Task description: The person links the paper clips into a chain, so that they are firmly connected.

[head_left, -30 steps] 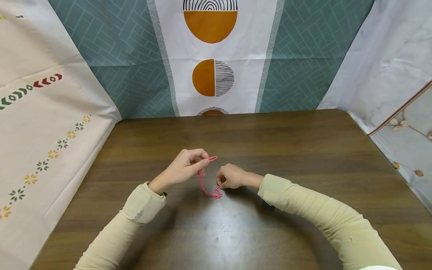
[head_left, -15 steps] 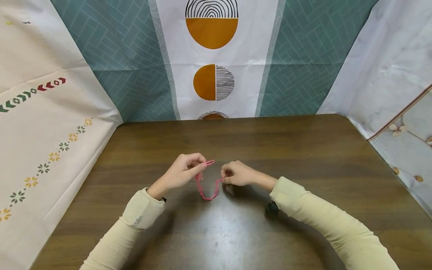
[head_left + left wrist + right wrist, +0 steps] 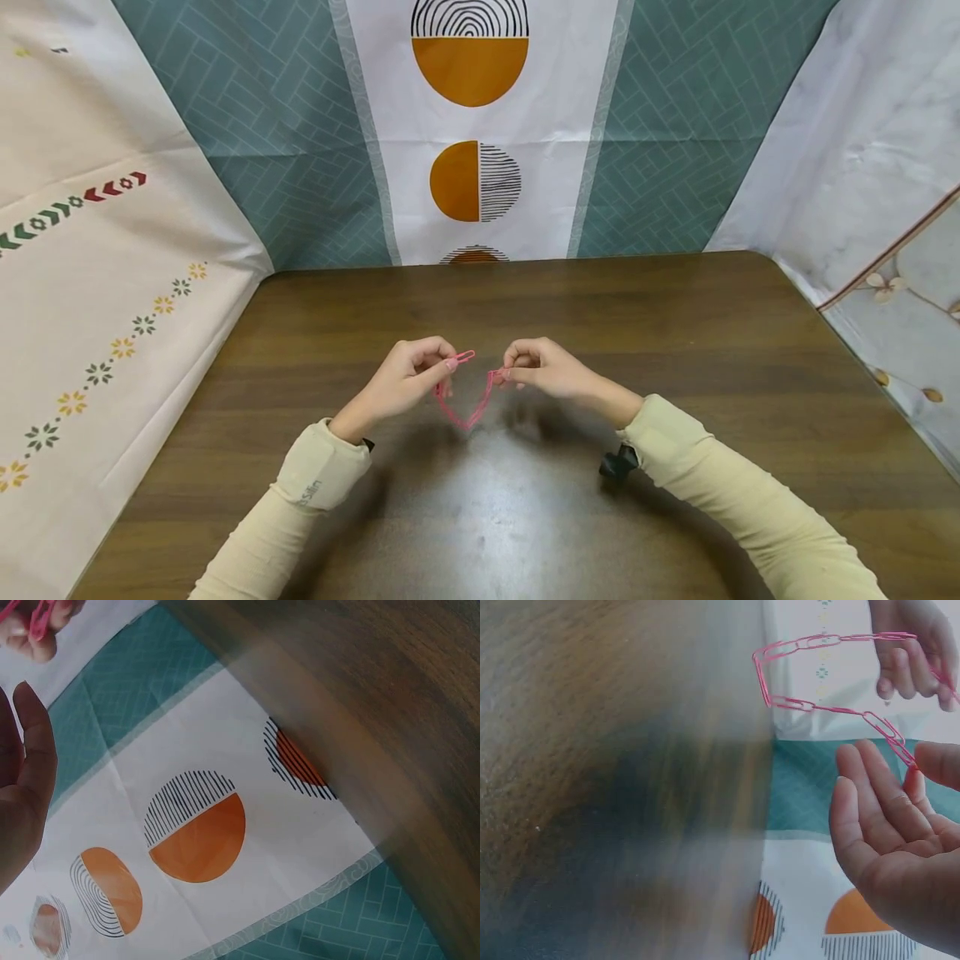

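A chain of pink paper clips point(image 3: 480, 410) hangs in a V between my two hands. In the head view, my left hand point(image 3: 405, 377) pinches one end of it between thumb and index finger, with one clip sticking out beyond the fingertips. My right hand point(image 3: 553, 368) pinches the other end. The right wrist view shows the chain's linked clips point(image 3: 834, 710) most plainly, and there my right thumb and index finger meet on a clip while the other fingers extend loosely. Only a bit of the pink clips point(image 3: 40, 621) shows at the top left corner of the left wrist view.
Under both hands lies a brown wooden table point(image 3: 637, 317). A patterned teal and white cloth point(image 3: 300, 192) hangs behind its far edge. Pale cloths drape at the left point(image 3: 97, 292) and right point(image 3: 840, 167). Dark wrist devices point(image 3: 618, 462) sit under the sleeves.
My right hand has risen and moved to the right and away from me, lifting its end of the chain. The bunched clips have spread into a V. My left hand has shifted slightly.
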{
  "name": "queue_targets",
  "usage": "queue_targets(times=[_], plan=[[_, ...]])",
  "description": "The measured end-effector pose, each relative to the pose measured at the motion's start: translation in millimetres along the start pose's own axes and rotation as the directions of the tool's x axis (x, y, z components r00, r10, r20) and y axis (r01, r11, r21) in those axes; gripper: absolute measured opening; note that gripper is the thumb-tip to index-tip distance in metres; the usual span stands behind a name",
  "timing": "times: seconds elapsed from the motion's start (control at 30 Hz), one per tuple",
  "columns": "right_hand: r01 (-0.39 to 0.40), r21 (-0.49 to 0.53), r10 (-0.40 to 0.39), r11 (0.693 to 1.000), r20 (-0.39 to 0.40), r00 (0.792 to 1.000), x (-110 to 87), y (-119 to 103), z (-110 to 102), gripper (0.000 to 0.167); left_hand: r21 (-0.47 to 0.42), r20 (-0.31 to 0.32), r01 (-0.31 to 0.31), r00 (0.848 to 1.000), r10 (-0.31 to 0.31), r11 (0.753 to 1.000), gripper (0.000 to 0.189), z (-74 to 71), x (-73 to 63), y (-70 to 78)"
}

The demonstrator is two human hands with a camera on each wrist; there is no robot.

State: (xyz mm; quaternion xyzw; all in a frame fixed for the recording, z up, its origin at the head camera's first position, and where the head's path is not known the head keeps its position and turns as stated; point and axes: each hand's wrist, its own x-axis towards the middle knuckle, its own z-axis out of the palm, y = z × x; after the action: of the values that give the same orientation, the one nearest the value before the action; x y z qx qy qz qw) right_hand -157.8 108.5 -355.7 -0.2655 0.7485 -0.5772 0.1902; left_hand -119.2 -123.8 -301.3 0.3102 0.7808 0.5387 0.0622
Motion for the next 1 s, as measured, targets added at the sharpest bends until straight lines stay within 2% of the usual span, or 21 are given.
queue_targets(times=[0.1,0.37,0.7,1.0], plan=[[-0.003,0.072,0.005,0.997,-0.018,1.000,-2.3,-4.0,-3.2,0.005,0.000,-0.003,-0.004,1.000,0.004,1.000,0.008,-0.1,0.7,-1.6],[0.046,0.110,-0.039,0.993,-0.059,0.998,-8.4,-7.9,-10.5,0.008,-0.007,-0.011,-0.007,1.000,0.007,1.000,0.008,0.8,0.8,-3.4],[0.056,0.230,-0.038,0.971,-0.082,0.996,-11.6,-11.1,-8.9,0.007,-0.027,-0.010,-0.017,1.000,0.016,1.000,0.008,3.3,1.9,-4.9],[0.069,0.145,-0.050,0.987,-0.130,0.990,-16.1,-15.7,-3.8,0.008,-0.041,-0.011,-0.018,1.000,0.018,0.999,0.008,5.0,3.1,-4.3]])
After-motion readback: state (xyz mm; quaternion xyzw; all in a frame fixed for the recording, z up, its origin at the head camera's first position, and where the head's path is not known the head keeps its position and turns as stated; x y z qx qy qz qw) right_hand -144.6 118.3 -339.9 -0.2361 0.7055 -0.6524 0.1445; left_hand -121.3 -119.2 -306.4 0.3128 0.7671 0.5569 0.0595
